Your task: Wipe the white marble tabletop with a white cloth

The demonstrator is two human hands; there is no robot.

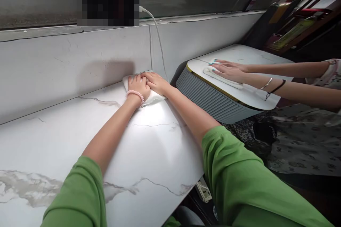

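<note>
My left hand (139, 87), with a pink beaded bracelet at the wrist, lies on a folded white cloth (154, 98) with its fingers spread. My right hand (157, 83) rests flat beside it on the same cloth, its fingertips close to the left hand's. Both palms press down from above, covering much of the cloth. Underneath is a white marble-patterned table (149, 149), and the cloth sits at its far corner near the wall.
A white cable (160, 39) hangs behind my hands from a blurred-out dark object (109, 1) on the sill. To the right, another person's hands (229, 71) lie on a white cloth (226, 79) atop a ribbed cabinet (213, 95). A power strip (204, 190) shows below the table edge.
</note>
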